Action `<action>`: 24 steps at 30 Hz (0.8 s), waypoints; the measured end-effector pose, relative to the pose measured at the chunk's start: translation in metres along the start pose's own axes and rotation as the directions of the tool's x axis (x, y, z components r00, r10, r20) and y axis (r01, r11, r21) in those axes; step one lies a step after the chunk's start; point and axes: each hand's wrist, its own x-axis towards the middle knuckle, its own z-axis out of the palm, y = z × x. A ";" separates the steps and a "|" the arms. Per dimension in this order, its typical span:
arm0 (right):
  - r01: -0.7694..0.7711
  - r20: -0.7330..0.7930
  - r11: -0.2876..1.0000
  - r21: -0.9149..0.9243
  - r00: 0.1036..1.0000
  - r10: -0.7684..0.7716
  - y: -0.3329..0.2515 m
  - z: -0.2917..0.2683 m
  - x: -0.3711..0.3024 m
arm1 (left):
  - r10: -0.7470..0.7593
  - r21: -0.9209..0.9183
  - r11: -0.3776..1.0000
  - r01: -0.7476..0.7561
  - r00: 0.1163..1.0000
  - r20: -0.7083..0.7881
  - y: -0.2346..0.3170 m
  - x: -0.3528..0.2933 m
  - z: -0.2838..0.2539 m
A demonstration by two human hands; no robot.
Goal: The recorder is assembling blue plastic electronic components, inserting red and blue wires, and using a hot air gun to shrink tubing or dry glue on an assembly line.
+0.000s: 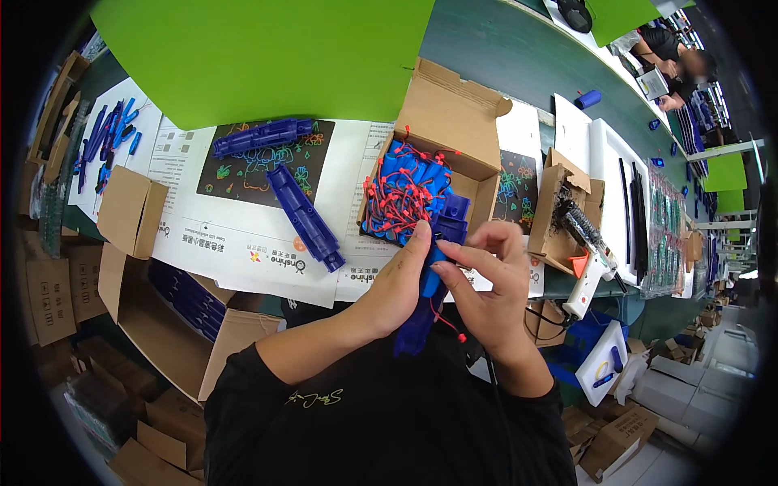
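Note:
My left hand [393, 287] is closed around a long dark blue plastic housing [415, 330], held tilted in front of my body. In the housing lies a bright blue cylindrical battery pack [430, 282]. Its thin red lead ends in a red connector [462, 336] dangling past the housing's side. My right hand [498, 283] pinches the battery pack between thumb and index finger; the fingertips partly hide what they grip. Just beyond my hands, many blue battery packs with red leads [397, 194] fill an open cardboard box [455, 113].
Two dark blue housings [263, 138] [304, 217] lie left on printed sheets. A large green board [267, 57] stands behind. At right, a white glue gun [585, 283] leans at a small carton [551, 215]. An open carton [162, 340] of housings sits lower left. A co-worker [673, 69] sits far right.

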 end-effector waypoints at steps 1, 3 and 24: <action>0.006 0.020 0.999 -0.039 1.000 -0.005 0.002 -0.001 0.000 | -0.070 0.001 0.998 0.070 0.997 0.011 0.003 -0.002 0.000; 0.002 0.026 0.999 -0.047 1.000 -0.001 0.003 -0.001 -0.003 | -0.210 0.004 0.978 0.210 0.977 0.032 0.014 -0.009 -0.001; -0.429 0.298 0.739 0.519 0.901 0.314 -0.006 -0.006 0.034 | 0.422 0.207 0.844 -0.494 0.851 0.311 0.016 -0.002 0.000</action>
